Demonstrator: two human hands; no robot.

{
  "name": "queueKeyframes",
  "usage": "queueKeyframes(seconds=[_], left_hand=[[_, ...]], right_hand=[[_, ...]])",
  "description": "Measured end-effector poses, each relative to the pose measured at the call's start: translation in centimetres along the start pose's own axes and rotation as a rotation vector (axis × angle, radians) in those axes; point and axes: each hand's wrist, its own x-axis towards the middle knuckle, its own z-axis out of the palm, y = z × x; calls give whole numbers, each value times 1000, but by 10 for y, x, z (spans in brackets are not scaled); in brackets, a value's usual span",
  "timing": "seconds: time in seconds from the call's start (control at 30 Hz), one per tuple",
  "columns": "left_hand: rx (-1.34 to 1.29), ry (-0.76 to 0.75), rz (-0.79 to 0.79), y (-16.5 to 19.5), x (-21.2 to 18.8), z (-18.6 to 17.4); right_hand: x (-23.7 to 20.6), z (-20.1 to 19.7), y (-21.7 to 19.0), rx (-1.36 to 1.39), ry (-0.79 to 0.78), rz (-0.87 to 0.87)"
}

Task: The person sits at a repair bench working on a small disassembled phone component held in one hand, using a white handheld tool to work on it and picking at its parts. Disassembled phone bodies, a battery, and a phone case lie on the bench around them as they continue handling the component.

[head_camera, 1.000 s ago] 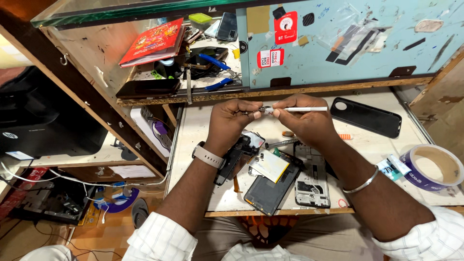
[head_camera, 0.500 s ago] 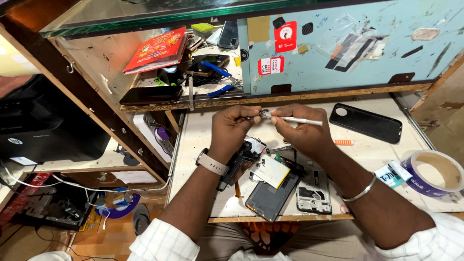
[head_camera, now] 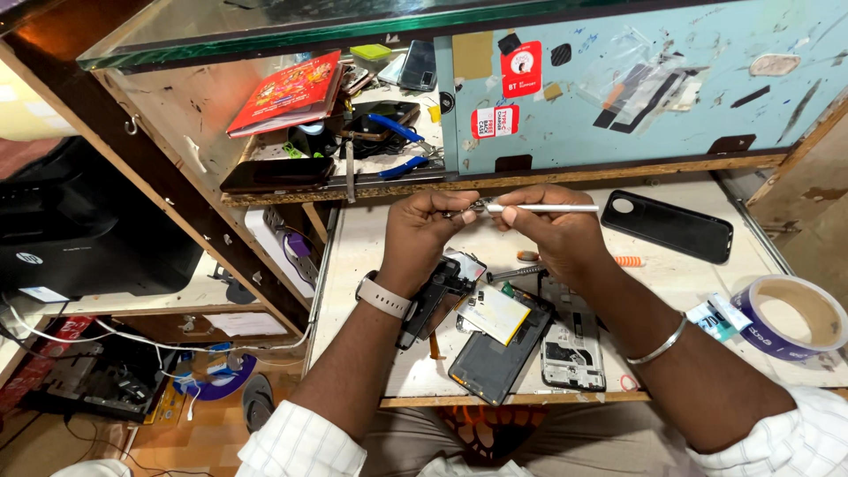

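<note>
The left hand (head_camera: 435, 231) pinched a small part, too small to identify. The right hand (head_camera: 549, 231) gripped a slim white tool (head_camera: 541, 208) against it, above the opened phone (head_camera: 495, 349) on the workbench (head_camera: 371, 256).

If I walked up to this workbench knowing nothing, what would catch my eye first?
Probably the two hands raised mid-bench: the left hand pinches a tiny part while the right hand holds a slim white tool against it. Just below them lies an opened phone with its insides bare. A blue tape roll sits at the right edge, and a red booklet rests on the shelf above.
</note>
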Motion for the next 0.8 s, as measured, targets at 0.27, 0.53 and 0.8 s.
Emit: queueKeyframes(seconds=[0.27, 0.53, 0.8], left_hand=[[-105, 4, 20, -5, 2, -1], [-42, 18, 3, -5, 2, 2], [13, 40, 44, -6, 1, 3]], right_hand=[[-4, 0, -4, -241, 56, -117], [-5, 9, -9, -334, 133, 40], [-8, 15, -17, -428, 133, 35]])
